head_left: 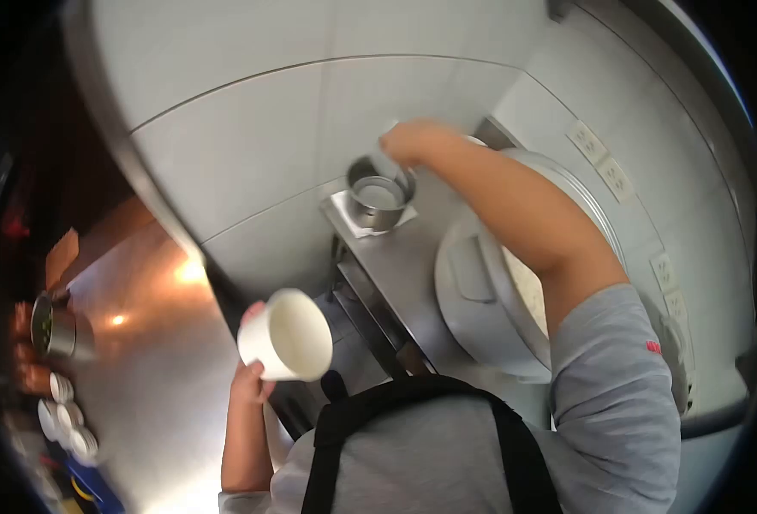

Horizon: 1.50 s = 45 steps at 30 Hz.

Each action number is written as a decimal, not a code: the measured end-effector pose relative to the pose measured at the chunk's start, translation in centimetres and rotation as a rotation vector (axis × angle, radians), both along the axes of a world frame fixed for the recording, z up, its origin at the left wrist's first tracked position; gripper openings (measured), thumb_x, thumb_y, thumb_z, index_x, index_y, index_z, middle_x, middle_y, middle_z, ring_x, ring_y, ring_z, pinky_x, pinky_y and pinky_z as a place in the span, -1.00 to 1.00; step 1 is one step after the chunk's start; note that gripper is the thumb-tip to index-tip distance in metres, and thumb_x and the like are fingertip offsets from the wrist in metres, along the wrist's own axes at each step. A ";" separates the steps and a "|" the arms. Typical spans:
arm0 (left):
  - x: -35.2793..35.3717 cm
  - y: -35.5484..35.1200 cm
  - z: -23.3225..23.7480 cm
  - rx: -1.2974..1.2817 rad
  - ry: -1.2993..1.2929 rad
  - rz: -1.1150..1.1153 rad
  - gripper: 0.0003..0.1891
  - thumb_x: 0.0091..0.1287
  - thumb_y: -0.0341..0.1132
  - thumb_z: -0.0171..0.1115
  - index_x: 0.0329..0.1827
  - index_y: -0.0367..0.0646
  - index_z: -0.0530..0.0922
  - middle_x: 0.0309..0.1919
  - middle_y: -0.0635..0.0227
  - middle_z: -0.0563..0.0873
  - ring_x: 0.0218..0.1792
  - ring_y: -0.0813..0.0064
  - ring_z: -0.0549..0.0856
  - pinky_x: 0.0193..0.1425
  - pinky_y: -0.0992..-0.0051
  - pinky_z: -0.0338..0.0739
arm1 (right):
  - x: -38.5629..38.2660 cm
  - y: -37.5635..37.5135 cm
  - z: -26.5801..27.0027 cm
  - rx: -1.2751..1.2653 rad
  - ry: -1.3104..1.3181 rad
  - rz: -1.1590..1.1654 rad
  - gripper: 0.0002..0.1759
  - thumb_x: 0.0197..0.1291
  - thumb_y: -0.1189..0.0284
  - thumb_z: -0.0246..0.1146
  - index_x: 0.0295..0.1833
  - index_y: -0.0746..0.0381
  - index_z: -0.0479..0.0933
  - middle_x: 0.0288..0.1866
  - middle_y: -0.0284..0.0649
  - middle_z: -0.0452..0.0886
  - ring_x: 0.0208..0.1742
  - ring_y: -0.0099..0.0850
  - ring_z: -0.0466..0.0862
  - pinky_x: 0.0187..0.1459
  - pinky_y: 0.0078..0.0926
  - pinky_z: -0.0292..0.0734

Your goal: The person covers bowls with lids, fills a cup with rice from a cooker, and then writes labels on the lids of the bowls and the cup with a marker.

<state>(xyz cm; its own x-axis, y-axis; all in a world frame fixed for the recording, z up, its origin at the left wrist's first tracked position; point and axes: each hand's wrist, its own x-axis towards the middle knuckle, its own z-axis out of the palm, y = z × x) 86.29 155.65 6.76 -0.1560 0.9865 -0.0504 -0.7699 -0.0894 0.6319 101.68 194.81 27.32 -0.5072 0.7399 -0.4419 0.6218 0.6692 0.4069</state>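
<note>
Pale wall panels (224, 171) are backing a steel counter (402, 265); toward eight o'clock, the left hand (251, 377) is holding a white bowl (297, 336), half closed around its side; toward twelve, the right hand (410, 142) is bending over a metal pot (377, 219), too blurred to tell its opening or any hold; a steady bowl and unhurried wrist should be preventing spills.

The bowl (269, 347) looks smooth and matt, though blur leaves plastic or paper uncertain. Near the surface's (400, 265) far corner, the container (375, 219) is shiny metal; the surface itself is smooth, satiny metal. The large pot (481, 321) is dull metal, the sleeve (614, 368) matt cloth.
</note>
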 end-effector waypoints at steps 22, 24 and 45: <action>23.4 29.0 20.7 0.488 0.282 -0.336 -0.29 0.33 0.06 0.15 0.40 -0.21 0.19 0.24 0.22 0.46 0.22 0.36 0.52 0.27 0.24 0.48 | 40.3 -3.8 8.5 0.545 -0.234 0.014 -0.79 0.15 0.50 0.10 -0.17 0.08 0.63 -0.27 -0.38 0.62 0.04 -0.43 0.50 0.25 -0.25 0.16; 24.0 29.2 19.9 0.455 0.265 -0.297 -0.27 0.27 -0.08 0.26 0.36 -0.21 0.10 0.20 0.15 0.43 0.21 0.34 0.50 0.27 0.28 0.47 | 41.1 -4.2 7.6 0.497 -0.216 -0.001 -0.76 0.15 0.51 0.10 -0.12 0.09 0.62 -0.24 -0.37 0.61 0.06 -0.43 0.50 0.26 -0.24 0.16; 25.5 28.7 20.4 0.256 0.724 -0.034 -0.15 0.19 -0.14 0.39 0.34 -0.29 -0.01 0.17 -0.08 0.43 0.20 0.18 0.49 0.23 0.35 0.45 | 44.5 -9.7 2.2 0.531 -0.050 -0.038 -0.87 0.06 0.53 0.16 -0.30 0.05 0.53 -0.41 -0.44 0.52 -0.12 -0.46 0.50 0.08 -0.32 0.20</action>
<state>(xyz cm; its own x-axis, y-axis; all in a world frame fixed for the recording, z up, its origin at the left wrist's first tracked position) 111.81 184.33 27.18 -0.0327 0.9586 0.2830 -0.1772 -0.2843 0.9422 146.15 185.15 29.54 -0.4636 0.8857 -0.0249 0.6128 0.3408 0.7130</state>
